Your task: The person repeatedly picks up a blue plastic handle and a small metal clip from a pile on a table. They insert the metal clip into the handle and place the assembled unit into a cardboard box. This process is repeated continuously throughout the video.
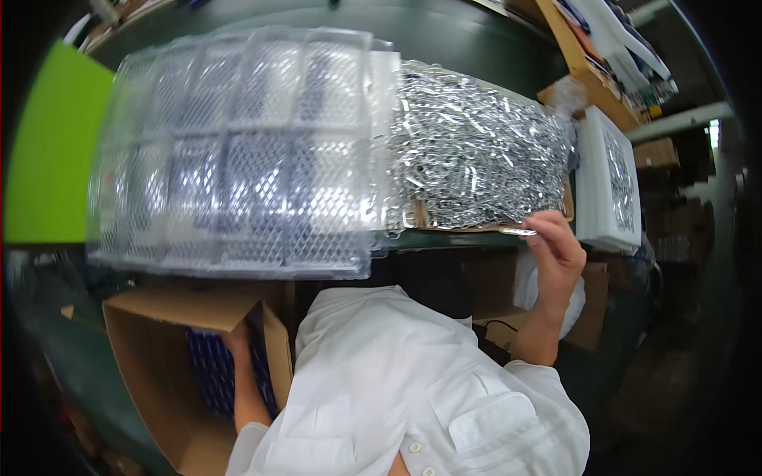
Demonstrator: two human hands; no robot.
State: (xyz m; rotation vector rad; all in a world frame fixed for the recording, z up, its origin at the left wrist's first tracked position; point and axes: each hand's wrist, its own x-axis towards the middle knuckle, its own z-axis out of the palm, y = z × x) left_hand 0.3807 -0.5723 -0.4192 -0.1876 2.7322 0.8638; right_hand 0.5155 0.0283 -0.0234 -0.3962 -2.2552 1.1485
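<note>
My right hand (pixel 558 244) is closed in a pinch on a small, thin, shiny metal piece (pixel 518 232). It is at the front right corner of a shallow cardboard box (pixel 444 229) heaped with a large pile of similar silvery metal pieces (pixel 480 147). At lower left, my left hand (pixel 236 339) reaches into an open cardboard carton (pixel 131 349) beside dark blue, patterned material (pixel 210 373). The carton's flap and the angle hide its fingers. A clear plastic tray with several compartments (pixel 226 159) lies left of the metal pile.
A bright green panel (pixel 55 151) stands at the far left. Right of the pile is a white foam box (pixel 603 182) with more metal pieces in it. A wooden shelf (pixel 591 71) with assorted items rises at the back right. Below the bench edge stands another carton (pixel 591 309).
</note>
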